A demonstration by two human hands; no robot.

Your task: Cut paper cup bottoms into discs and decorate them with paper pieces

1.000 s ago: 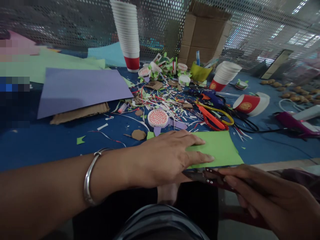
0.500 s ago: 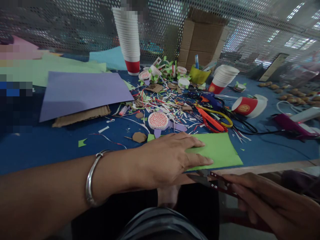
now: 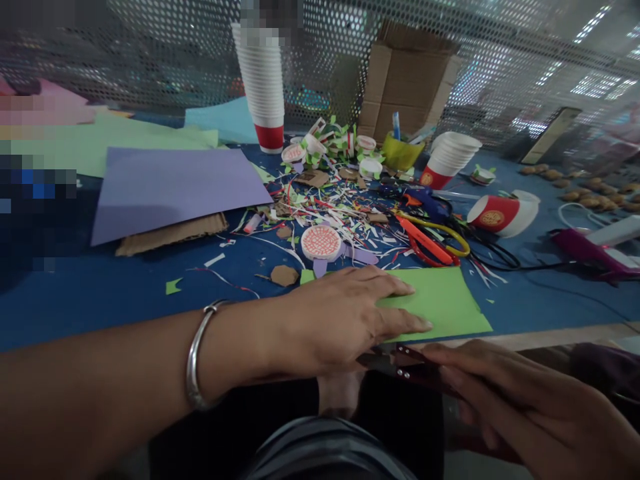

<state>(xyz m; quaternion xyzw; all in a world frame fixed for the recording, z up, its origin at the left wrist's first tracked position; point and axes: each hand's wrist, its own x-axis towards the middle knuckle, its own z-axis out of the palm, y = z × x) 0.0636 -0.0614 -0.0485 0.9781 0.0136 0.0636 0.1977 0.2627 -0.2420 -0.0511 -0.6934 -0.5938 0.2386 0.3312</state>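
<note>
Well, mesh (image 3: 175, 60) backs blue tbl (image 3: 125, 290) (littered) — L hand (image 3: 340, 317) splayed, R hand (image 3: 525, 393) clamping snips (image 3: 404, 373).

Here's our blue table (image 3: 120, 293), and along its near edge we've got green paper (image 3: 453, 303)! Just beyond, we spot a patterned disc (image 3: 321, 243), with scissors (image 3: 434, 247) to its right. Scraps (image 3: 345, 203) litter the middle, cardboard (image 3: 175, 235) sits left, and a cup (image 3: 500, 215) lies tipped right.
</note>
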